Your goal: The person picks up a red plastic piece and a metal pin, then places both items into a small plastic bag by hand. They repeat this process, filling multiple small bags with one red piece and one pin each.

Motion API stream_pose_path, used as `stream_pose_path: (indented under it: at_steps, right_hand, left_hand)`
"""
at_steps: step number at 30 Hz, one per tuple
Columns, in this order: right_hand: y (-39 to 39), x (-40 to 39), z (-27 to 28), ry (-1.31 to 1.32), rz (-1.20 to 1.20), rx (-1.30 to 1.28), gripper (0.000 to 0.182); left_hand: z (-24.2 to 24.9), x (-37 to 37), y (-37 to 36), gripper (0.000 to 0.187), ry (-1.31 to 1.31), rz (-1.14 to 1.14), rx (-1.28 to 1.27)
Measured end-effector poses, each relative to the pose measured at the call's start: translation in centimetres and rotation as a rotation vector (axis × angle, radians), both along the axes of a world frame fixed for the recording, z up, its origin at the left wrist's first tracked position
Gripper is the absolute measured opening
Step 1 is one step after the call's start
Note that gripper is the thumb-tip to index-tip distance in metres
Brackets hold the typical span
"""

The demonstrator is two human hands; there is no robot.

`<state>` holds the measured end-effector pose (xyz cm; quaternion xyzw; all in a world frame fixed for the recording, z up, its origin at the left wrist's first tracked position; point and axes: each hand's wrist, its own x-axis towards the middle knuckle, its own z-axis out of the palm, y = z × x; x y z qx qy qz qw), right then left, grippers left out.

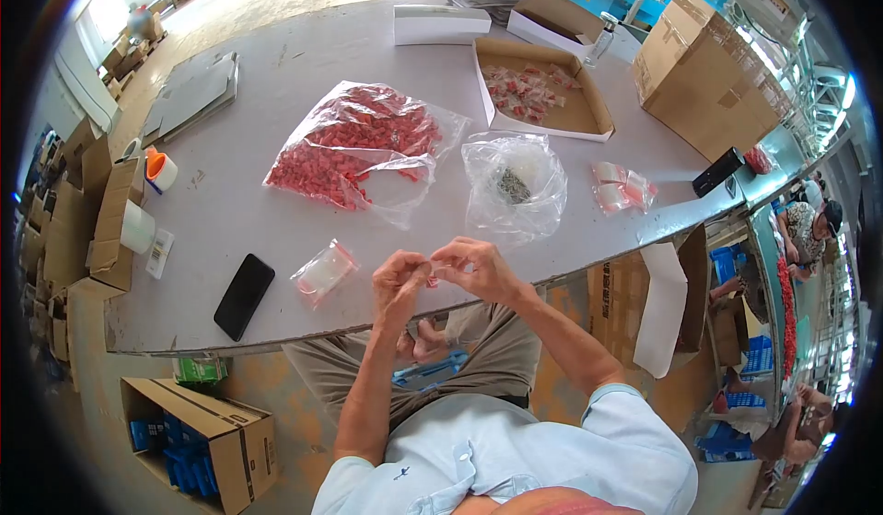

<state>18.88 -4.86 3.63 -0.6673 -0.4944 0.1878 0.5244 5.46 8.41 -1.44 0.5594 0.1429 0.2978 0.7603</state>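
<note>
Close together at the table's near edge, my left hand [401, 280] and my right hand [474, 268] pinch a small clear bag [432, 280] with something red in it. Beyond them lies a large clear bag of red pieces [354, 147]. An open clear bag [513, 187] to its right holds small dark metallic parts. A packet of empty clear bags [324, 273] is left of my hands, and more small packets [623, 188] lie at the right. The shallow cardboard tray [589, 118] holds many small filled bags [526, 92].
A black phone [245, 297] and tape rolls [160, 171] are at the left. Behind stand white boxes [441, 28] and a bottle [602, 40]. A large carton [704, 74] and a black case [718, 173] are at the right. Other people [802, 225] sit far right.
</note>
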Motion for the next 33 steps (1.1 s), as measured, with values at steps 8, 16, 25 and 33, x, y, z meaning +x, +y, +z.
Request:
stream_pose_path:
  at_steps: [8,16,25,33]
  right_hand:
    - [-0.7,1.2,1.4,-0.022,0.059,-0.166,0.009]
    - [-0.8,13.9,5.5,0.44,-0.229,0.245,0.013]
    - [0.4,16.5,4.8,0.337,-0.426,0.037,0.028]
    - [5.7,1.5,-1.2,0.187,0.038,-0.186,0.014]
  left_hand:
    - [0.0,-0.2,-0.3,0.009,0.08,-0.054,0.148]
    - [-0.5,-0.1,-0.1,0.013,0.032,0.09,0.031]
    - [-0.3,0.0,-0.7,0.006,-0.014,0.24,0.452]
    - [1.8,-7.0,0.9,0.017,0.018,0.444,1.041]
